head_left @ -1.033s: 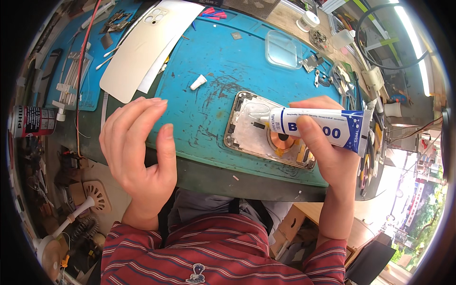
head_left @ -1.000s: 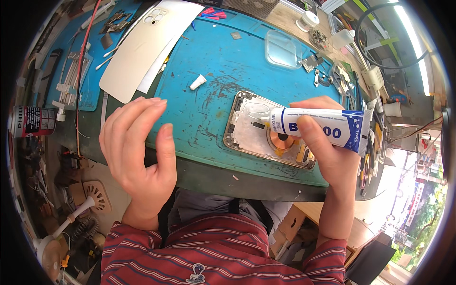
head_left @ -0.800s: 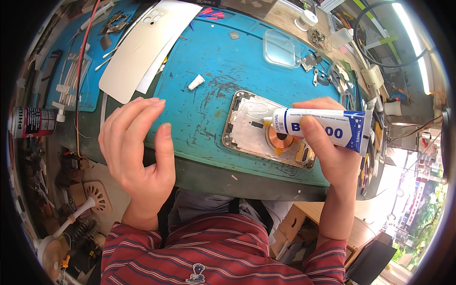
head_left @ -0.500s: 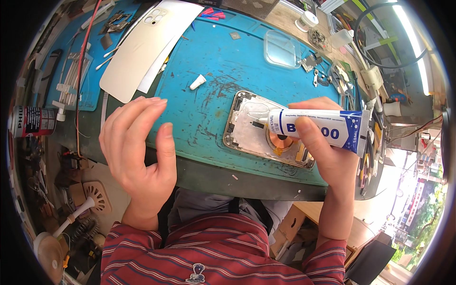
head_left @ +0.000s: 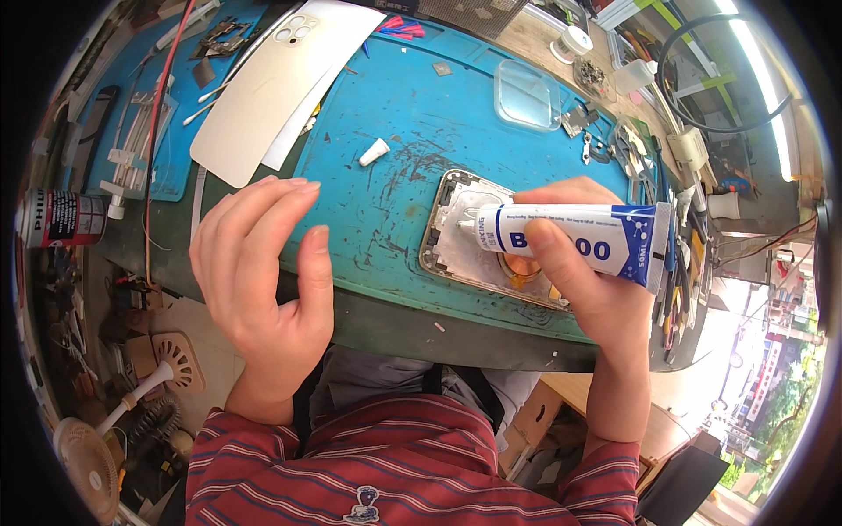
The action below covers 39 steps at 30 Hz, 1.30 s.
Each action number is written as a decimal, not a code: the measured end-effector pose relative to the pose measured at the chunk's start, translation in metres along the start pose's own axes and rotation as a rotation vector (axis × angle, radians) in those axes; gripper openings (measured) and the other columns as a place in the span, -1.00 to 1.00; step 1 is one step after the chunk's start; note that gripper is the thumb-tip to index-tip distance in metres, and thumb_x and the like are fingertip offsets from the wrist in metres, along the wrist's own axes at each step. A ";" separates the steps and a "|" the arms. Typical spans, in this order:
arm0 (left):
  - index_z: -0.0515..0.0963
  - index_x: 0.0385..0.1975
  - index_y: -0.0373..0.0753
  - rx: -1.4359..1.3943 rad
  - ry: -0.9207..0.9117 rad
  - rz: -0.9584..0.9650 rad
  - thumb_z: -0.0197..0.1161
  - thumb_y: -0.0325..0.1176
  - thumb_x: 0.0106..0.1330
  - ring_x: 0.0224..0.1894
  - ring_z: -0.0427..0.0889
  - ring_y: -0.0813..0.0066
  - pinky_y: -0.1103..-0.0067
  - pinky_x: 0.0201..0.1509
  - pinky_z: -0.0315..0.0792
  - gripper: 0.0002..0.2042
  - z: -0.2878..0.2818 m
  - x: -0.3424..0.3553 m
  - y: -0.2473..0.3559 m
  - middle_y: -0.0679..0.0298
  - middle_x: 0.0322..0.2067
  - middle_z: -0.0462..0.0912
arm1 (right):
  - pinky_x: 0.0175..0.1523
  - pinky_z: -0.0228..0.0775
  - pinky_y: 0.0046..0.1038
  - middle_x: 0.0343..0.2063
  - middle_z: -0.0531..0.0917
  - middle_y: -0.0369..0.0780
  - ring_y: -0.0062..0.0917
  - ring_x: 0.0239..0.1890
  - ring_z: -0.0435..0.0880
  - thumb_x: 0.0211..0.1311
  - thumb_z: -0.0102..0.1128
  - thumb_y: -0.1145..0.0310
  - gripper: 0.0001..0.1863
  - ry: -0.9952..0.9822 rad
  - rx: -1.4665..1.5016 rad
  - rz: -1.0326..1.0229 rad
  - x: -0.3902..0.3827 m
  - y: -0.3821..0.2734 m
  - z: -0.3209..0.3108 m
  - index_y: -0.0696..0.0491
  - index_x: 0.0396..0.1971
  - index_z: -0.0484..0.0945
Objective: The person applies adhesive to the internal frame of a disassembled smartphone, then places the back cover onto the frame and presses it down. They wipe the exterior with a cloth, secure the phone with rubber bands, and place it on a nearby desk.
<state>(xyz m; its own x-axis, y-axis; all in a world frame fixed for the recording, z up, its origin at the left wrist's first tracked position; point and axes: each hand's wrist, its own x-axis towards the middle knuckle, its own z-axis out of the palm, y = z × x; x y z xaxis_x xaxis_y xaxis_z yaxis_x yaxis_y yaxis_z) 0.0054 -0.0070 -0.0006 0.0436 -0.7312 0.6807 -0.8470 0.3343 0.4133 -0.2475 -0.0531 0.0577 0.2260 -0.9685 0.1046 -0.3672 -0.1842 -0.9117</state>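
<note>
Over the phone frame point(head_left: 491, 241), right hand point(head_left: 579, 280) fingers grip the glue tube point(head_left: 570, 241), nozzle pointing left; left hand point(head_left: 263, 272) open, well apart.

On the blue rubber work mat point(head_left: 412, 131), the metal-rimmed phone frame point(head_left: 456, 241) lies right of centre, under the white glue tube point(head_left: 570, 241); the flat white back cover point(head_left: 272, 83) lies rear-left (small white cap point(head_left: 374, 152) between them), the clear plastic box point(head_left: 527, 95) behind.

The right hand point(head_left: 583, 280) and the white adhesive tube with blue print point(head_left: 570, 238) cover the right half of the silver-rimmed phone frame point(head_left: 456, 232), so its far end cannot be seen; small metal parts beyond the clear plastic tray point(head_left: 526, 95) are too tiny to tell
</note>
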 end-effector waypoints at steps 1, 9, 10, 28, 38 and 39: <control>0.64 -0.07 -0.23 0.001 0.001 0.000 0.32 -0.50 0.24 -0.01 0.62 0.21 0.36 0.18 0.35 -0.74 0.000 0.000 0.000 0.24 -0.10 0.69 | -0.25 0.48 -0.61 -0.30 0.74 -0.23 -0.65 -0.34 0.66 0.21 0.46 0.44 -0.83 -0.004 -0.012 -0.019 0.000 0.000 0.000 0.17 -0.24 0.74; 0.64 -0.07 -0.22 0.014 0.002 -0.007 0.33 -0.50 0.23 -0.01 0.62 0.22 0.37 0.17 0.35 -0.74 0.000 -0.001 0.000 0.24 -0.09 0.69 | -0.29 0.47 -0.63 -0.32 0.73 -0.25 -0.68 -0.38 0.65 0.21 0.46 0.44 -0.84 -0.014 -0.054 -0.027 -0.004 -0.002 -0.004 0.17 -0.25 0.74; 0.64 -0.07 -0.22 0.017 0.000 -0.007 0.33 -0.50 0.23 -0.01 0.62 0.22 0.37 0.18 0.35 -0.74 0.000 -0.001 0.001 0.24 -0.09 0.69 | -0.30 0.47 -0.63 -0.32 0.73 -0.25 -0.68 -0.38 0.65 0.21 0.46 0.45 -0.84 -0.013 -0.056 -0.029 -0.004 -0.002 -0.005 0.17 -0.25 0.74; 0.65 -0.07 -0.21 0.056 -0.049 -0.011 0.34 -0.48 0.24 0.01 0.62 0.25 0.36 0.19 0.33 -0.75 -0.001 0.001 0.004 0.26 -0.08 0.69 | -0.21 0.51 -0.58 -0.27 0.73 -0.22 -0.63 -0.29 0.68 0.24 0.43 0.40 -0.81 -0.005 -0.018 0.057 -0.016 0.000 -0.019 0.18 -0.22 0.73; 0.65 -0.08 -0.22 0.058 -0.039 -0.011 0.32 -0.48 0.26 0.01 0.62 0.25 0.37 0.19 0.33 -0.77 0.000 0.001 0.004 0.26 -0.08 0.69 | -0.24 0.47 -0.62 -0.28 0.71 -0.19 -0.62 -0.33 0.65 0.29 0.36 0.39 -0.78 0.020 -0.039 0.022 -0.021 0.002 -0.021 0.23 -0.19 0.71; 0.65 -0.08 -0.22 0.059 -0.040 -0.012 0.32 -0.48 0.26 0.01 0.62 0.26 0.37 0.19 0.33 -0.77 0.000 0.001 0.005 0.26 -0.08 0.69 | -0.24 0.48 -0.62 -0.28 0.71 -0.19 -0.62 -0.33 0.65 0.29 0.36 0.39 -0.78 0.018 -0.030 0.026 -0.021 0.003 -0.021 0.23 -0.19 0.71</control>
<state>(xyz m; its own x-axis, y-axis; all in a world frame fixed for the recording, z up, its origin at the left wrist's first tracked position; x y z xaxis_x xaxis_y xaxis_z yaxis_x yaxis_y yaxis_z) 0.0015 -0.0064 0.0021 0.0341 -0.7585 0.6508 -0.8764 0.2903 0.3843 -0.2719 -0.0364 0.0614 0.1998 -0.9758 0.0889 -0.3994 -0.1640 -0.9020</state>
